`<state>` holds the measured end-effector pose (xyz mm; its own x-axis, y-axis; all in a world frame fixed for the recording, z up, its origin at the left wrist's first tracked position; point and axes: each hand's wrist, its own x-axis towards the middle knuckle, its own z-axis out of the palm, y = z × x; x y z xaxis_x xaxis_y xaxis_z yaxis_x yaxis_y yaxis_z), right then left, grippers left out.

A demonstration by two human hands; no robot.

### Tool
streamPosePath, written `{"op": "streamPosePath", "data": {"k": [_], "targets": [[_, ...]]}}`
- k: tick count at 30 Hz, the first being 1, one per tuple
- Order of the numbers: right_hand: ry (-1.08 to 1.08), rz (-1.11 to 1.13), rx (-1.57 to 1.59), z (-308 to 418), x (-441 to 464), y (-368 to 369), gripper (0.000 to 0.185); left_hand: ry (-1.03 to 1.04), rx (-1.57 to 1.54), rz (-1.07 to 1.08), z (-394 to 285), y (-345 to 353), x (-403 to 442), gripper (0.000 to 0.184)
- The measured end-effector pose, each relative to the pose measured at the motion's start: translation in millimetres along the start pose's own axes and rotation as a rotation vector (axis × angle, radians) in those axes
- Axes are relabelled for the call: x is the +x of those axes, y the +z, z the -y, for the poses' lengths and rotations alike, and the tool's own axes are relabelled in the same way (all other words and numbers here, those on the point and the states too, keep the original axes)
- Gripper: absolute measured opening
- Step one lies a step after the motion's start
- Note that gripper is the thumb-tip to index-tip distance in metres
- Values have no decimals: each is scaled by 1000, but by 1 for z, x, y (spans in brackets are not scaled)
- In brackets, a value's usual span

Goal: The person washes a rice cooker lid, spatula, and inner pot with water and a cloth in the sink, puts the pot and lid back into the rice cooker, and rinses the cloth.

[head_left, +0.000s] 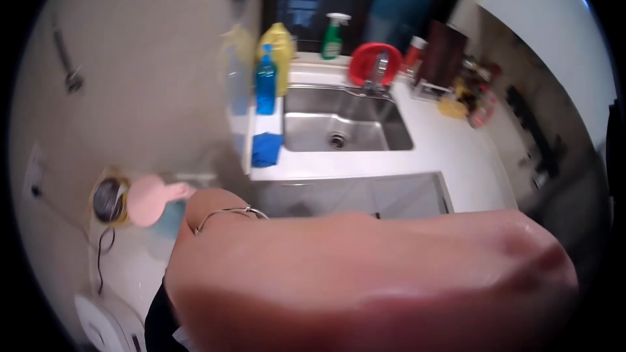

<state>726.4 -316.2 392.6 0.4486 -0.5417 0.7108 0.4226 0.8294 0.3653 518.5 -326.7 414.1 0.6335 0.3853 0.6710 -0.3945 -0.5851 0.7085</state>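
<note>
Bare skin of my arm or hand (365, 267) fills the lower part of the view, blurred and very close to the camera. A thin metal bracelet (225, 214) circles a wrist at its upper left edge. No fingers show clearly, so I cannot tell which hand is which or whether either holds anything. Just left of the bracelet is a round, flat pink thing with a short handle (147, 201), whose handle reaches towards the skin. Whether it is touched or held cannot be made out. A dark sleeve (160, 319) shows at the lower left.
Beyond the arm is a steel sink (349, 120) with a tap (378, 72) and a red round basin (358, 65). A blue bottle (266, 81), yellow bottle (282, 52), green spray bottle (332, 38) and blue cloth (266, 148) stand or lie around it. A cable (101, 254) hangs at left.
</note>
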Motion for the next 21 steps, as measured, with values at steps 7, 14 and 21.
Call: {"op": "streamPosePath", "data": {"k": [7, 14, 21], "targets": [[710, -92, 443, -30, -87, 56, 19, -289, 264, -99, -35, 14, -80, 40], [1043, -33, 782, 4, -161, 124, 17, -548, 488, -460, -63, 62, -128, 45], [1405, 175, 974, 77, -221, 174, 14, -720, 673, -877, -66, 124, -139, 53]]}}
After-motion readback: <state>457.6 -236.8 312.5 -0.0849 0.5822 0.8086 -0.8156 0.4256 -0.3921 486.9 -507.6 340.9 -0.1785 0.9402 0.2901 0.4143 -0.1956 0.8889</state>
